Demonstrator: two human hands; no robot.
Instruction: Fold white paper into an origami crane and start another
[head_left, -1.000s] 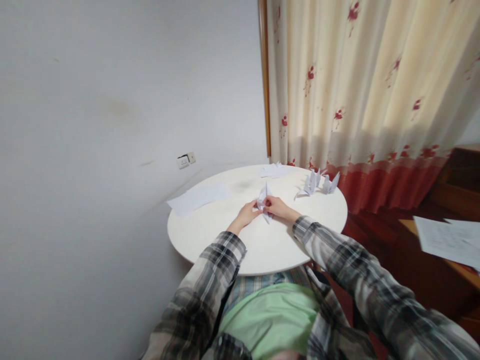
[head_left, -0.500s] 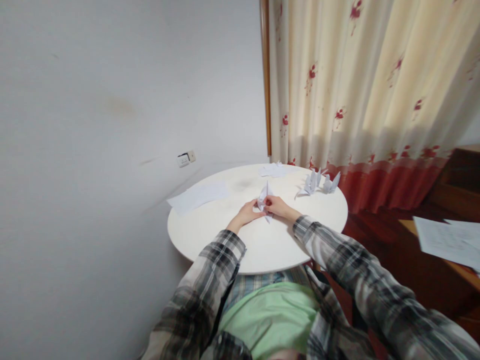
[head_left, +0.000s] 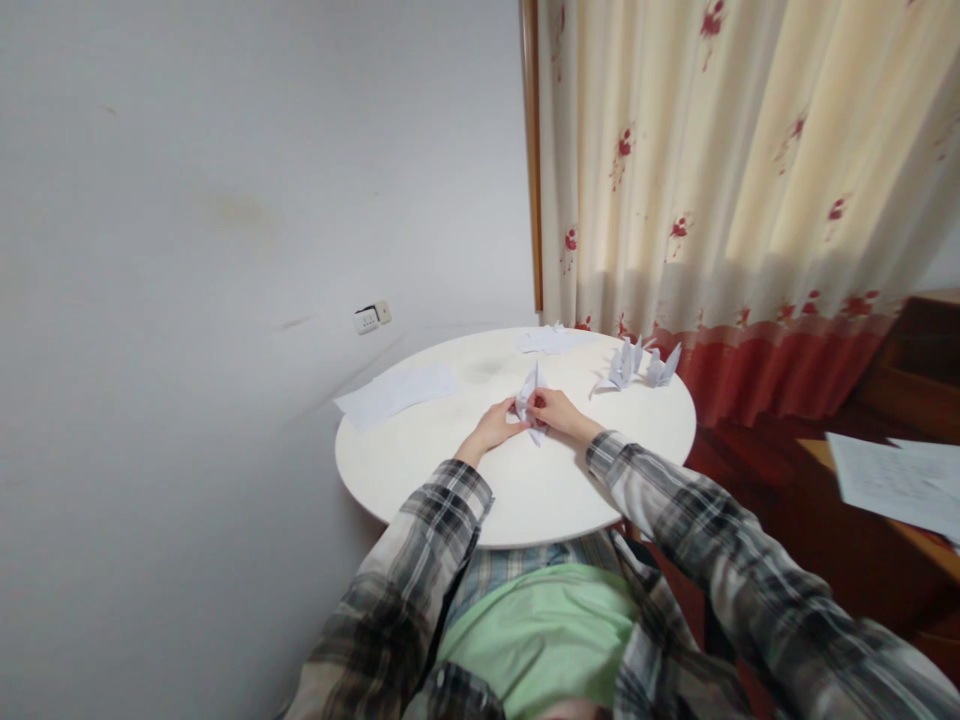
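Roughly mid-counter, a small folded paper piece [head_left: 529, 392] is pinched between both hands. The left hand [head_left: 493, 427] closes its fingers on its left side and the right hand [head_left: 553, 412] on its right. The fingers cover its lower half, so the folds are hard to make out; only a pointed tip shows above. Beyond the right hand stand a few folded paper birds [head_left: 636, 364], small and blurred. A flat sheet [head_left: 396, 392] reaches the left edge of the round white counter [head_left: 525, 500]. Crumpled paper [head_left: 547, 341] lies at the far rim. More sheets [head_left: 892, 478] are cut off at the right.
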